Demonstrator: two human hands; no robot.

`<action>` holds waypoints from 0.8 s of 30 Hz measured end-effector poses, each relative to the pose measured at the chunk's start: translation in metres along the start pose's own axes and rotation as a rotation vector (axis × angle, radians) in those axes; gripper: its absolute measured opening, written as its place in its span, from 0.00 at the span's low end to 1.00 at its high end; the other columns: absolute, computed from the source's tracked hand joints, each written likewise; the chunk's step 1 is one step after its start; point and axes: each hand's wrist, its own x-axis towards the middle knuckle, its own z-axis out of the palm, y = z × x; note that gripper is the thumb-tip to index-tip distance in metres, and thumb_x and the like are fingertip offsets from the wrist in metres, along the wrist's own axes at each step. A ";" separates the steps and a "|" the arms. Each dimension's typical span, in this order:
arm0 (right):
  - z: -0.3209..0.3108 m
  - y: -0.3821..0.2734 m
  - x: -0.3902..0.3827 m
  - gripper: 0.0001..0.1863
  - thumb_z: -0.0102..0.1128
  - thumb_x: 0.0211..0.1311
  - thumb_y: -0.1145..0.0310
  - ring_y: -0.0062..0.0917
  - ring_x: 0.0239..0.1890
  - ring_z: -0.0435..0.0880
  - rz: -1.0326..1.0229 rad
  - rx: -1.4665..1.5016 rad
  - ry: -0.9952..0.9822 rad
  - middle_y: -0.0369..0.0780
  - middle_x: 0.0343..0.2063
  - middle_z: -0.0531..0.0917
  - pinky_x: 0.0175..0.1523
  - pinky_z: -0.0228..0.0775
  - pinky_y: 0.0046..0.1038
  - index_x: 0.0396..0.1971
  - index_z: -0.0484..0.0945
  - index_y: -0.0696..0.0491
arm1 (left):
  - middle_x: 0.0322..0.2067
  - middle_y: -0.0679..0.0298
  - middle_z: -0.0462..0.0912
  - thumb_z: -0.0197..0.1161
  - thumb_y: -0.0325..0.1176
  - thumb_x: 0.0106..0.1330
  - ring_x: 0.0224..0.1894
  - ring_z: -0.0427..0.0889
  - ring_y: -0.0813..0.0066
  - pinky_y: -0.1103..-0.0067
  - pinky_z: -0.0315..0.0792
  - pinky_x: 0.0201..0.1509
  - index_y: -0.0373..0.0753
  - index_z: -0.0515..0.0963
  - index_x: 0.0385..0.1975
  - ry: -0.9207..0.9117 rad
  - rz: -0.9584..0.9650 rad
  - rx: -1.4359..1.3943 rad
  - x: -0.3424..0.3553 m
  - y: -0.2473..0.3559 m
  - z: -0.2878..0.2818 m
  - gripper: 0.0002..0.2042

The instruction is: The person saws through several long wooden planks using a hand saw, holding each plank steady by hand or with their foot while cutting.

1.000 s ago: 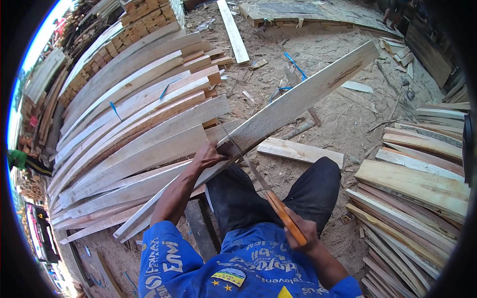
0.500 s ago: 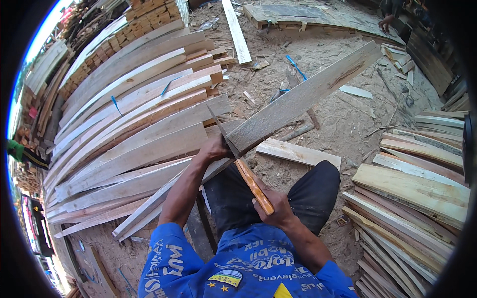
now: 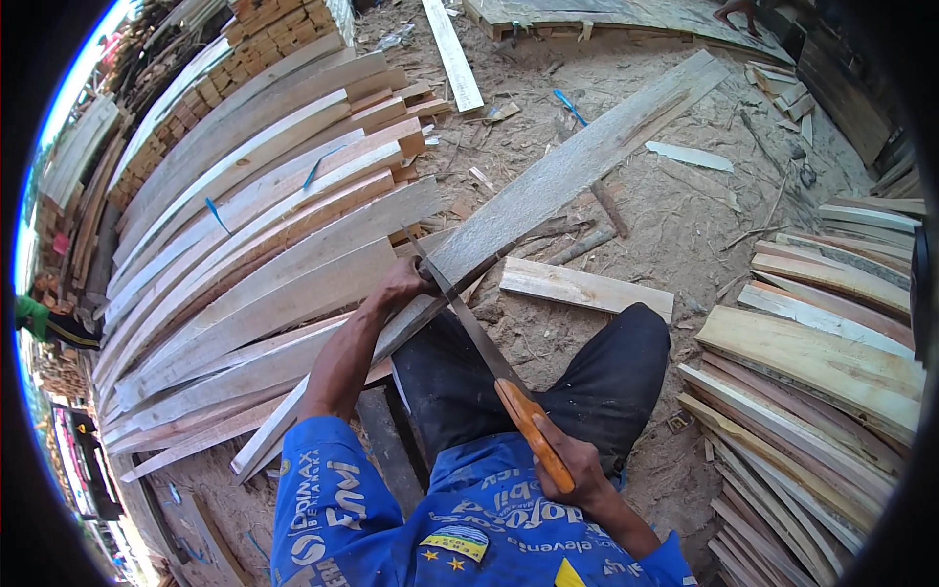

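Observation:
A long pale board point(image 3: 577, 166) slants across my lap from lower left to upper right, with a handsaw blade point(image 3: 468, 325) lying across it near my left hand point(image 3: 401, 287). That hand is closed on the board just left of the blade. My right hand point(image 3: 572, 465) grips the saw's orange wooden handle point(image 3: 523, 421) above my lap. The blade's tip reaches up past the board's far edge, beside my left hand.
Stacked planks lie on the left point(image 3: 235, 284) and right point(image 3: 812, 362). A loose board point(image 3: 585, 289) rests beyond my knees on sandy ground with scraps. A wooden platform point(image 3: 626, 20) is at the back, near another person's limb point(image 3: 734, 20). Someone in green point(image 3: 34, 318) is far left.
The saw went up and forward by half a second ago and has since moved back down toward my body. The long board's far end sits a little higher and further left in view.

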 end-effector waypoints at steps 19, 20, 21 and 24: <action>0.040 0.025 0.056 0.34 0.56 0.50 0.78 0.39 0.28 0.84 -0.059 0.059 0.084 0.52 0.33 0.81 0.33 0.76 0.30 0.61 0.62 0.61 | 0.36 0.50 0.82 0.74 0.44 0.33 0.40 0.81 0.57 0.71 0.73 0.48 0.30 0.78 0.41 0.066 0.156 0.140 -0.030 0.015 0.035 0.33; 0.044 0.024 0.057 0.34 0.56 0.50 0.78 0.39 0.28 0.84 -0.077 0.049 0.105 0.52 0.33 0.81 0.33 0.76 0.30 0.62 0.62 0.61 | 0.35 0.50 0.83 0.74 0.44 0.34 0.39 0.81 0.57 0.71 0.73 0.47 0.30 0.77 0.42 0.004 0.043 0.210 -0.027 0.019 0.032 0.32; 0.049 0.025 0.057 0.34 0.56 0.50 0.78 0.39 0.28 0.84 -0.093 0.050 0.138 0.53 0.32 0.81 0.33 0.76 0.29 0.62 0.61 0.60 | 0.35 0.50 0.83 0.74 0.43 0.34 0.39 0.82 0.57 0.71 0.73 0.46 0.30 0.78 0.41 0.032 0.041 0.200 -0.028 0.026 0.028 0.32; 0.055 0.048 0.072 0.35 0.56 0.49 0.78 0.45 0.32 0.84 -0.132 0.052 0.098 0.56 0.35 0.81 0.36 0.77 0.34 0.62 0.61 0.59 | 0.36 0.49 0.83 0.74 0.43 0.36 0.38 0.82 0.58 0.70 0.73 0.46 0.30 0.78 0.39 0.060 0.027 0.170 -0.031 0.034 0.015 0.30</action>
